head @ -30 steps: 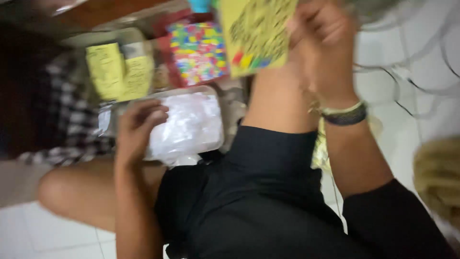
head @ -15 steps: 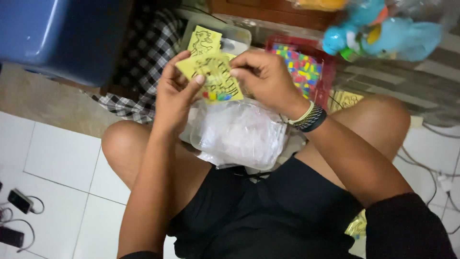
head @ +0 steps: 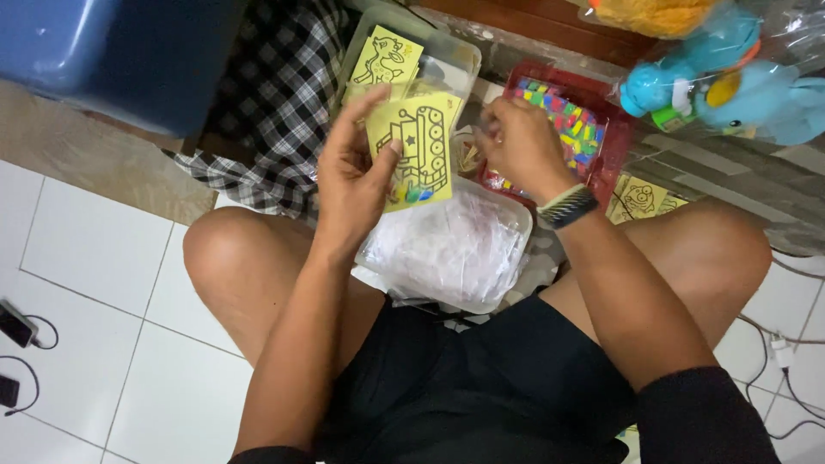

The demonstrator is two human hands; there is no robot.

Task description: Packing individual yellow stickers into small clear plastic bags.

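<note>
The left hand (head: 357, 176) grips a yellow picture card (head: 417, 150) with a tank outline — thumb across the card's left edge, fingers behind it. The card stands nearly upright, just above the clear plastic tub (head: 455, 253) that rests in the person's lap, between the knees.

At about three o'clock from the card, the right hand (head: 516, 146) is loosely curled, its fingertips pinched toward the card's right edge; whether it grips anything small I cannot tell. A striped band (head: 567, 206) sits on that wrist.

At twelve o'clock from the card lies a second yellow card (head: 388, 56) with an animal outline, in a clear shallow container (head: 455, 60). At two o'clock, behind the right hand, is a red tray (head: 601, 129) of small coloured pieces. A checked cloth (head: 275, 112) lies at nine o'clock, and plush toys (head: 730, 77) in clear wrap lie well off toward two o'clock.
</note>
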